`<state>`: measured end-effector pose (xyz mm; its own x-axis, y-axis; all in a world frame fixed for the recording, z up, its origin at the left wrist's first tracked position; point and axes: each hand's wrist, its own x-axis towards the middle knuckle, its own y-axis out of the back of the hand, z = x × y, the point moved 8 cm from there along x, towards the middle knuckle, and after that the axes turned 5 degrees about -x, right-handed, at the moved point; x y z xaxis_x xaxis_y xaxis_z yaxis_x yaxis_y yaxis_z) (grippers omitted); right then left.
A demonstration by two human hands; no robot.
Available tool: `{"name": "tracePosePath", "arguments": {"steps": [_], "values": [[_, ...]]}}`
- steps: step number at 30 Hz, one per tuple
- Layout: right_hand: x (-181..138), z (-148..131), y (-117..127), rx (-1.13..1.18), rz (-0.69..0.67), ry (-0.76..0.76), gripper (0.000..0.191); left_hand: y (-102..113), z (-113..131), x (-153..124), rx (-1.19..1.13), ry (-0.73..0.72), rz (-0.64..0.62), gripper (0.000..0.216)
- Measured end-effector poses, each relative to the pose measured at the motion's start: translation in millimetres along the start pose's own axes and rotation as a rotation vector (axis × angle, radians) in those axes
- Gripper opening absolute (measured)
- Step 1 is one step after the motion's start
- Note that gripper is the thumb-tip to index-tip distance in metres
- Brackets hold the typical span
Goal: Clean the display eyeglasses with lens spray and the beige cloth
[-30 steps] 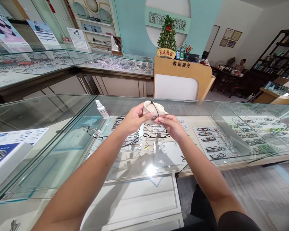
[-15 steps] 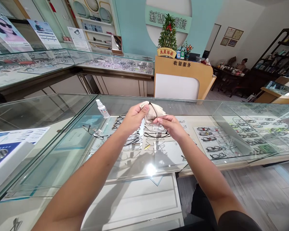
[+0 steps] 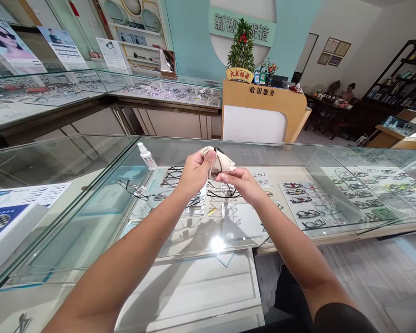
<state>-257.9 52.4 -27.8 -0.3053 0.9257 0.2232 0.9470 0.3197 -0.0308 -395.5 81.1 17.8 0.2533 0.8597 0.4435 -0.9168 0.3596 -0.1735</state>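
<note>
Both my hands are raised over a glass display counter (image 3: 284, 155). My left hand (image 3: 193, 172) pinches a beige cleaning cloth (image 3: 222, 163) wrapped round part of a thin black pair of glasses (image 3: 223, 159). My right hand (image 3: 238, 183) is closed on the same glasses from the right, one black temple hanging down below its fingers. Most of the frame is hidden by the cloth and fingers.
A small white spray bottle (image 3: 146, 157) stands on the glass to the left, and another pair of glasses (image 3: 133, 189) lies near it. Rows of frames fill the case below. A wooden cashier desk (image 3: 263, 113) with a potted plant stands behind. A person sits far right.
My hands have drawn closer together and the cloth is bunched tighter round the glasses. The rest of the shop is unchanged.
</note>
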Motion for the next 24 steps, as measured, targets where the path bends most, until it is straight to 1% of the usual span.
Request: {"name": "tracePosePath", "arguments": {"steps": [2, 6, 9, 11, 13, 16, 19, 21, 24], "values": [[0, -3, 3, 0.001, 0.017, 0.008, 0.04, 2, -4, 3, -0.031, 0.007, 0.019, 0.064], [-1, -16, 17, 0.024, 0.085, 0.077, 0.037, 9, -14, 10, -0.183, 0.022, 0.082, 0.067], [-1, -27, 33, 0.073, 0.177, 0.151, 0.032, 13, -17, 11, -0.181, 0.044, 0.105, 0.07], [-2, -31, 43, 0.102, 0.239, 0.191, 0.03, 10, -19, 10, -0.122, 0.085, 0.063, 0.073], [-3, -33, 48, 0.118, 0.27, 0.209, 0.028, 3, -20, 6, -0.045, 0.119, -0.012, 0.073], [-2, -31, 46, 0.125, 0.254, 0.188, 0.028, -13, -21, -3, 0.045, 0.154, -0.148, 0.07], [-3, -28, 39, 0.114, 0.234, 0.151, 0.03, -27, -27, -11, 0.065, 0.197, -0.25, 0.069], [-3, -27, 34, 0.112, 0.225, 0.129, 0.033, -33, -31, -15, 0.046, 0.219, -0.282, 0.068], [-2, -24, 26, 0.12, 0.207, 0.1, 0.039, -35, -36, -18, 0.004, 0.243, -0.263, 0.068]]}}
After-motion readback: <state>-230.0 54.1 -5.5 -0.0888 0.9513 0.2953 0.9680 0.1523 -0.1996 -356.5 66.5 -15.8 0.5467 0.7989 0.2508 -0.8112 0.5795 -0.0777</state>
